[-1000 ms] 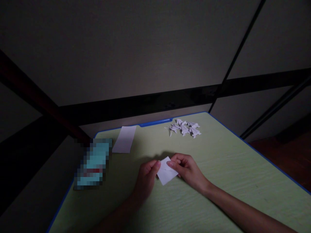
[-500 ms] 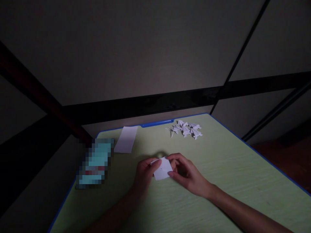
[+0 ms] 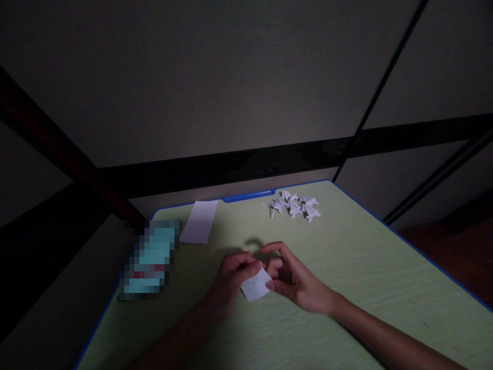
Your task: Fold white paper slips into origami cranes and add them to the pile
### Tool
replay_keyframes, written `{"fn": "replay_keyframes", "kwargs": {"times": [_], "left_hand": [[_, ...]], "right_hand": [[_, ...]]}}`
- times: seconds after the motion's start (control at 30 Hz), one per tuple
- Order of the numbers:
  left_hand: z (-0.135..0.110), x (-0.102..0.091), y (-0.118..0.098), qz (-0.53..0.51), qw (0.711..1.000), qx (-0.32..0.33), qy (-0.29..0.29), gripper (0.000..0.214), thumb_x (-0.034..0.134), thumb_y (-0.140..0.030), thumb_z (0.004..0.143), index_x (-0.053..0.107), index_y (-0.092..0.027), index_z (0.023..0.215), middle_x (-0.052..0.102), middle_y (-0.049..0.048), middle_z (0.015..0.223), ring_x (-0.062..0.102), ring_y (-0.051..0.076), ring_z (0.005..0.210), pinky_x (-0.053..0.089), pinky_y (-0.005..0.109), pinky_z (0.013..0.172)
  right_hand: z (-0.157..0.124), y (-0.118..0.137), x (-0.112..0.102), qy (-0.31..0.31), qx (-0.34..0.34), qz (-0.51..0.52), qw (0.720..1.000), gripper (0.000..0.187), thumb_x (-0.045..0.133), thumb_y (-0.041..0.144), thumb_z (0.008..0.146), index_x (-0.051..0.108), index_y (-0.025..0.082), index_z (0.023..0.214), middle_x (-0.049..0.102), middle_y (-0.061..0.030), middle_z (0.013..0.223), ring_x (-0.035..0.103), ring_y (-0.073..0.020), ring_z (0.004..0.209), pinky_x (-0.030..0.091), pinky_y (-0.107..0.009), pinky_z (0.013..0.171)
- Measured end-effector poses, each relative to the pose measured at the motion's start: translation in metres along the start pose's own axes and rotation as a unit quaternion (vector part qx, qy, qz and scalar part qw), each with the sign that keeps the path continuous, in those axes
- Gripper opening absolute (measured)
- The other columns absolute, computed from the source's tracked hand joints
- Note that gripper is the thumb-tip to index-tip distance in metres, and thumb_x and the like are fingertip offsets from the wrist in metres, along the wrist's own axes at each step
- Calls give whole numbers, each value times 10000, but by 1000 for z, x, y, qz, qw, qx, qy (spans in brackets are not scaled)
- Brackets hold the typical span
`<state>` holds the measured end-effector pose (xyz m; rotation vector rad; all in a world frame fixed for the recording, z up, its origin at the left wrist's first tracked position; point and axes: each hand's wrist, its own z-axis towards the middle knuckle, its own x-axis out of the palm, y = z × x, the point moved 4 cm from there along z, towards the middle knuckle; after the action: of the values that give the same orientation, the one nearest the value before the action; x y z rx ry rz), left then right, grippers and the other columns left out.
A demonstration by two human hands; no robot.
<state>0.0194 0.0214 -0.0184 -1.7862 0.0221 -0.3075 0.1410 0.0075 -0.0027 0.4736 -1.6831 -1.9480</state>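
Low centre of the frame, I see the left hand (image 3: 230, 278) pinching a small white paper (image 3: 256, 288), the right hand (image 3: 299, 283) lightly gripping its edge; even pressure should avoid stray creases.

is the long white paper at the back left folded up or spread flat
Spread flat: the long white paper lies on the table with one smooth face and no visible crease; layers underneath, cannot tell.

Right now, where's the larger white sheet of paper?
In the head view, the white sheet lies left of centre by the far edge of the table, just right of the blurred turquoise object and beyond the left hand.
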Motion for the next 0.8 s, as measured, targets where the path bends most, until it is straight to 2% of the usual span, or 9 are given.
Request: {"fn": "replay_keyframes", "kwargs": {"times": [0.1, 0.2, 0.3, 0.4, 0.57, 0.7, 0.8], "left_hand": [[1, -2, 1, -5, 1000, 0, -7, 236, 638, -333, 539, 540, -124, 488, 425, -49, 450, 367, 65, 421, 250, 190, 418], [2, -4, -5, 46, 998, 33, -39, 277, 609, -337, 576, 468, -141, 440, 360, -66, 417, 326, 62, 412, 233, 191, 413], [2, -5, -11, 98, 992, 61, -59, 273, 596, -337, 584, 482, -139, 435, 390, -56, 430, 361, 74, 436, 257, 194, 427], [2, -6, -11, 95, 992, 55, -54, 278, 593, -363, 590, 506, -136, 455, 428, -46, 426, 395, 82, 426, 277, 196, 421], [2, -8, 3, -9, 999, -9, -41, 349, 659, -452, 509, 506, -138, 514, 431, -60, 419, 363, 58, 380, 260, 180, 380], [2, -8, 14, -141, 986, -77, -51, 445, 719, -482, 390, 503, -151, 595, 471, -62, 478, 432, 76, 437, 330, 191, 429], [3, -4, 12, -169, 982, -80, -38, 426, 733, -451, 400, 486, -148, 570, 476, -57, 474, 441, 79, 445, 351, 207, 461]], "right_hand": [[0, -2, -2, -15, -3, 36, 999, 384, 562, 189, 742, 320, 213, 1040, 428, 51, 653, 407, -80, 571, 304, -208, 515], [0, -1, -6, -43, -10, 41, 998, 377, 577, 219, 737, 334, 215, 1025, 423, 55, 636, 393, -81, 560, 292, -209, 509], [0, 2, -11, -71, -18, 53, 996, 384, 596, 240, 721, 342, 221, 1008, 404, 65, 610, 376, -80, 539, 279, -207, 497], [1, 4, -14, -77, -16, 69, 995, 395, 618, 246, 700, 354, 224, 993, 403, 69, 595, 383, -79, 532, 280, -205, 496], [6, 1, -15, -63, -8, 114, 991, 419, 651, 229, 665, 368, 212, 974, 446, 75, 585, 402, -61, 505, 292, -185, 480], [8, -2, -14, -49, 2, 145, 988, 450, 673, 227, 633, 370, 211, 966, 469, 83, 576, 411, -49, 474, 288, -168, 445], [8, -2, -17, -66, -1, 144, 987, 452, 678, 230, 626, 370, 212, 957, 463, 86, 562, 401, -50, 464, 274, -170, 431]]}}
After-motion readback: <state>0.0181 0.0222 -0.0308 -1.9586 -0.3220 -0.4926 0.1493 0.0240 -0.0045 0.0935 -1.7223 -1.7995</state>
